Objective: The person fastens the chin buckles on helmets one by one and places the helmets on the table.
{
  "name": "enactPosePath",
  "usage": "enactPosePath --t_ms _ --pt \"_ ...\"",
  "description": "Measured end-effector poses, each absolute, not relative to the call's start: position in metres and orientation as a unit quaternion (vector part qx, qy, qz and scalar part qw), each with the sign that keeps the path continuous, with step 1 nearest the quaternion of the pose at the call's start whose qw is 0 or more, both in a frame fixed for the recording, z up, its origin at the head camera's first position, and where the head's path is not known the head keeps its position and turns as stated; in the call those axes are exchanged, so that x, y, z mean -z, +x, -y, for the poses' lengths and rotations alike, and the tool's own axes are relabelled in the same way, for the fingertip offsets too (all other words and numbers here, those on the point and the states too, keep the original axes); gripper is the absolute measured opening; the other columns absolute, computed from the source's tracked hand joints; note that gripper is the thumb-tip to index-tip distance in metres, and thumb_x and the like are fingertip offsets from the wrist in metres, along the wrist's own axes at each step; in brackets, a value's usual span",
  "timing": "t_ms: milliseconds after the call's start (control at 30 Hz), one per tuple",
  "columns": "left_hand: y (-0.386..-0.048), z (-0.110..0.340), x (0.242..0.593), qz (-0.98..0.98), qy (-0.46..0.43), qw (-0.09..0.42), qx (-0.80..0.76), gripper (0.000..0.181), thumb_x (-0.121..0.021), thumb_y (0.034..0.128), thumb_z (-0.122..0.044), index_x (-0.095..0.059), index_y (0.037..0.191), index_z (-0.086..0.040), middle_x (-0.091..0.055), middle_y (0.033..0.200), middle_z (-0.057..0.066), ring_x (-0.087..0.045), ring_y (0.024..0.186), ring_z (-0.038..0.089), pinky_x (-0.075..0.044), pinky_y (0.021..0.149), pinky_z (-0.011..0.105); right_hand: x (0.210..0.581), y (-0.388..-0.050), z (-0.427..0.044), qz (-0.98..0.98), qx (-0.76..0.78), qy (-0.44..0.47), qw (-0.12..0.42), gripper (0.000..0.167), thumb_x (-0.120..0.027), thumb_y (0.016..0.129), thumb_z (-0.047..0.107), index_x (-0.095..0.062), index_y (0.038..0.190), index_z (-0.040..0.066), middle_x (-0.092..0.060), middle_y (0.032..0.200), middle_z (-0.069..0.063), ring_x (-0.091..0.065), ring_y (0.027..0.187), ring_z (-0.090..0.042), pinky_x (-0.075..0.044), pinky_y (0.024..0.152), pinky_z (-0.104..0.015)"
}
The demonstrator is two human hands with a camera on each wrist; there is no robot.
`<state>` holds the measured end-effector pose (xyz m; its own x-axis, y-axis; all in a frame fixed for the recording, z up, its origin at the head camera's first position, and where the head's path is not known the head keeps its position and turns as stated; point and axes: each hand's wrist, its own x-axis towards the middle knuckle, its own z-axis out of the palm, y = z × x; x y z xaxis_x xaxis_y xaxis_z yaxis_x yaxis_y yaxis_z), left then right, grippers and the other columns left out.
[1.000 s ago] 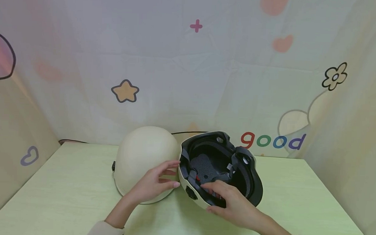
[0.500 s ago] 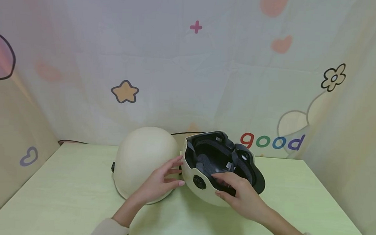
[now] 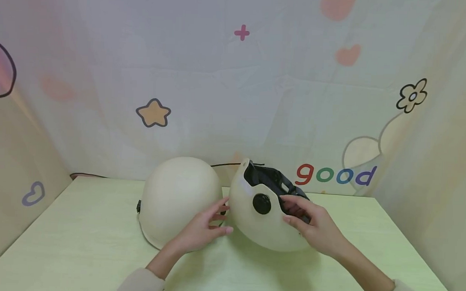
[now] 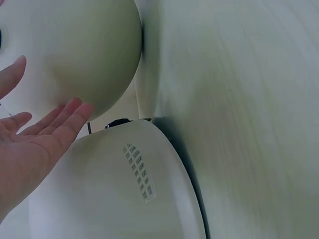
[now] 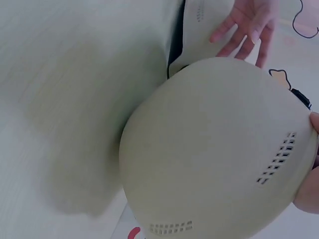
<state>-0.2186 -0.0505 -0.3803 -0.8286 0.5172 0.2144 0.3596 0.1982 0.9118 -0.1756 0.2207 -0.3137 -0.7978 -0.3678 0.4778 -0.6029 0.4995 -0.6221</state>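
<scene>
Two cream helmets sit side by side in the head view. The left helmet (image 3: 177, 195) rests dome up. Tilted on its side, the right helmet (image 3: 268, 232) shows a round black knob (image 3: 261, 204) and part of its black lining (image 3: 270, 177). My right hand (image 3: 322, 230) pinches its rim, thumb outside and fingers inside. My left hand (image 3: 199, 234) is between the helmets with fingers spread; in the left wrist view the left hand (image 4: 35, 144) has its fingertips close to the tilted helmet (image 4: 75, 55), contact unclear. Vent holes (image 5: 276, 159) show in the right wrist view.
A pale green table (image 3: 79, 243) lies under both helmets. Behind it hangs a printed curtain (image 3: 204, 97) with a star and the word "good". A thin dark cable (image 3: 91, 175) runs along the table's back edge.
The right helmet has rolled from opening up toward its side, hiding most of its lining and showing more shell. My right hand has risen and moved right with its rim; my left hand shifted slightly right.
</scene>
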Motion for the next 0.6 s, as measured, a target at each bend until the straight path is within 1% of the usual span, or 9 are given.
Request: enactPosePath --t_ms 67,200,267,367,467,533,600 --pt "-0.22 0.049 0.382 -0.773 0.281 0.071 -0.565 0.072 -0.065 0.0862 -0.02 -0.024 0.145 -0.011 -0.039 0.136 0.02 -0.045 0.118 0.038 -0.04 0.093 0.048 0.31 -0.176 -0.223 0.851 -0.429 0.273 0.133 0.035 -0.064 0.083 -0.001 -0.056 0.117 -0.002 -0.06 0.088 -0.005 -0.055 0.072 -0.01 -0.047 0.059 -0.022" --pt "-0.221 0.047 0.383 -0.776 0.27 0.071 -0.566 0.073 -0.065 0.0861 -0.023 -0.023 0.145 -0.012 -0.038 0.137 0.02 -0.045 0.118 0.038 -0.039 0.094 0.049 0.302 -0.178 -0.227 0.852 -0.436 0.255 0.139 0.036 -0.063 0.084 -0.001 -0.055 0.119 -0.004 -0.062 0.091 -0.008 -0.059 0.076 -0.009 -0.049 0.066 -0.02" --pt "-0.221 0.047 0.384 -0.777 0.265 0.071 -0.566 0.074 -0.065 0.0858 -0.024 -0.022 0.146 -0.013 -0.038 0.137 0.021 -0.045 0.117 0.037 -0.039 0.093 0.048 0.298 -0.179 -0.228 0.857 -0.434 0.241 0.14 0.036 -0.062 0.085 0.0 -0.055 0.12 -0.002 -0.063 0.092 -0.009 -0.06 0.078 -0.01 -0.049 0.069 -0.02" --pt "-0.222 0.047 0.385 -0.774 0.26 0.071 -0.572 0.078 -0.065 0.0855 -0.025 -0.019 0.146 -0.013 -0.037 0.137 0.022 -0.046 0.117 0.036 -0.042 0.092 0.046 0.293 -0.18 -0.23 0.862 -0.439 0.221 0.127 0.039 -0.061 0.087 0.004 -0.052 0.124 0.003 -0.064 0.095 -0.01 -0.062 0.081 -0.011 -0.05 0.072 -0.021" --pt "-0.222 0.048 0.386 -0.772 0.253 0.073 -0.579 0.08 -0.066 0.085 -0.026 -0.017 0.147 -0.015 -0.038 0.136 0.022 -0.047 0.117 0.035 -0.044 0.089 0.044 0.291 -0.181 -0.233 0.86 -0.449 0.213 0.117 0.04 -0.059 0.088 0.005 -0.049 0.126 0.008 -0.065 0.097 -0.012 -0.063 0.083 -0.013 -0.05 0.073 -0.024" --pt "-0.223 0.048 0.387 -0.771 0.251 0.074 -0.58 0.08 -0.066 0.085 -0.026 -0.016 0.147 -0.016 -0.039 0.136 0.022 -0.047 0.117 0.035 -0.044 0.089 0.044 0.291 -0.182 -0.234 0.856 -0.454 0.22 0.117 0.039 -0.058 0.089 0.004 -0.049 0.126 0.008 -0.064 0.099 -0.013 -0.063 0.085 -0.013 -0.05 0.073 -0.024" --pt "-0.223 0.048 0.387 -0.774 0.25 0.073 -0.577 0.08 -0.066 0.0849 -0.027 -0.016 0.147 -0.016 -0.039 0.136 0.022 -0.047 0.117 0.035 -0.044 0.089 0.045 0.291 -0.182 -0.236 0.851 -0.456 0.231 0.122 0.036 -0.058 0.089 0.003 -0.052 0.124 0.006 -0.063 0.103 -0.013 -0.062 0.088 -0.012 -0.05 0.074 -0.024"
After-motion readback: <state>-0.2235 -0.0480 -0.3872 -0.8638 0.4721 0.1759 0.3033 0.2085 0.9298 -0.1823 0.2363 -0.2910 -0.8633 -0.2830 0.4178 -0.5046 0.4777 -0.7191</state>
